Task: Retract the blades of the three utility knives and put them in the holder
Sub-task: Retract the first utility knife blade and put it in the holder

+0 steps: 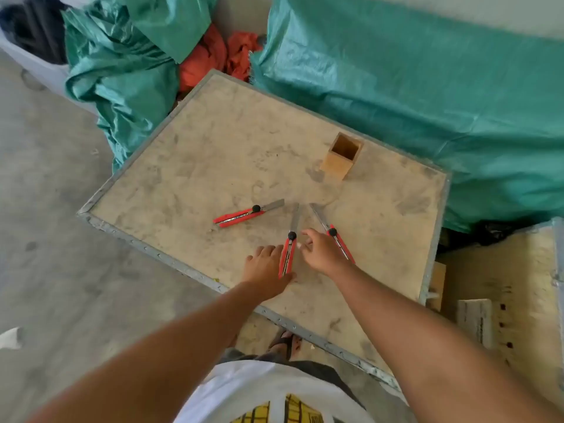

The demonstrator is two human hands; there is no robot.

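Three knives fanned on table (189, 166), blades out. Left hand (268, 270) open, flat, steadying middle knife (288, 254). Right hand (319, 250) open, reaching, grasping nothing. Holder (341, 155) beyond, empty.

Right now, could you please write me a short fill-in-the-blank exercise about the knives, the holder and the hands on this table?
1. The number of utility knives lying on the table is ____.
2. All their blades are ____, not retracted.
3. The wooden holder contains ____ knives.
4. The left hand and right hand are on either side of the ____ knife.

Missing words: three; extended; no; middle
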